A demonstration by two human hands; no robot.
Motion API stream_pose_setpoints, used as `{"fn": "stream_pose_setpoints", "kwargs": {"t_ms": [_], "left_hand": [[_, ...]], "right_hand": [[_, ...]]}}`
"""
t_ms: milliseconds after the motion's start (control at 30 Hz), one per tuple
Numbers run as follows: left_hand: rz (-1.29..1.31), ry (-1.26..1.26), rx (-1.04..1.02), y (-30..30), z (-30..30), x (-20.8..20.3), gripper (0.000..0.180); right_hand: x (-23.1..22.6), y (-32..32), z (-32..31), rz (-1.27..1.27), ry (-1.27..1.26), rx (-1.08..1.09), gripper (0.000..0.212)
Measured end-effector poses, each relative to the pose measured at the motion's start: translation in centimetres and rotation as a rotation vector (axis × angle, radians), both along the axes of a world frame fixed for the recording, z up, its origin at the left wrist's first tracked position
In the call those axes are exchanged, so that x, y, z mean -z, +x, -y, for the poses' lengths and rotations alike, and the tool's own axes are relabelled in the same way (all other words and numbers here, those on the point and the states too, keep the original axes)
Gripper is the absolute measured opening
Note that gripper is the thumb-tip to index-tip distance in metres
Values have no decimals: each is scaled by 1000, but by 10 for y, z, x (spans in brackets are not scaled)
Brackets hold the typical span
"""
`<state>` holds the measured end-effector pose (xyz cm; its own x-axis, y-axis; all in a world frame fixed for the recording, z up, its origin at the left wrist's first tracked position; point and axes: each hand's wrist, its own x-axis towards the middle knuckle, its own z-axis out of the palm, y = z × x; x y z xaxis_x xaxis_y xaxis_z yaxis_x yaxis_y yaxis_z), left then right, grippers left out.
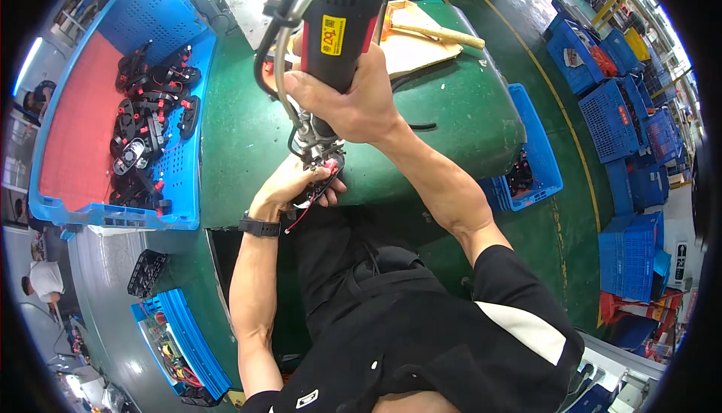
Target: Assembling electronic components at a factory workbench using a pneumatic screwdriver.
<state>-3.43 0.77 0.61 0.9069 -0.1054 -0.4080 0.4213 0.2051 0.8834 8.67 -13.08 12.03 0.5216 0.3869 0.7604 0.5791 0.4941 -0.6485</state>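
My right hand (361, 101) is wrapped round the black body of a power screwdriver (338, 56), which hangs upright with a hose and cable running up beside it. Its metal nose (320, 142) points down at a small black part with red pieces (329, 168) and a thin red wire. That part sits in the fingers of my left hand (289, 183), near the front edge of the green table (451, 123). The tool's tip meets the part or is very close to it; the exact contact is hidden.
At the left a large blue crate (45, 202) holds several black parts with red pieces. A wooden-handled tool (451, 37) lies on cardboard (421, 48) at the table's back. Another blue crate (549, 157) stands right of the table, and a small blue bin (192, 330) is lower left.
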Motion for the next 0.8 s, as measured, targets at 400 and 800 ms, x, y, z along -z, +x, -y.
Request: {"fn": "stream_pose_setpoints", "kwargs": {"t_ms": [400, 800], "left_hand": [[243, 133, -59, -13, 14, -6, 27], [774, 1237, -551, 27, -97, -26, 39]], "right_hand": [[7, 25, 36, 329, 0, 621, 33], [122, 62, 231, -844, -55, 596, 23]]}}
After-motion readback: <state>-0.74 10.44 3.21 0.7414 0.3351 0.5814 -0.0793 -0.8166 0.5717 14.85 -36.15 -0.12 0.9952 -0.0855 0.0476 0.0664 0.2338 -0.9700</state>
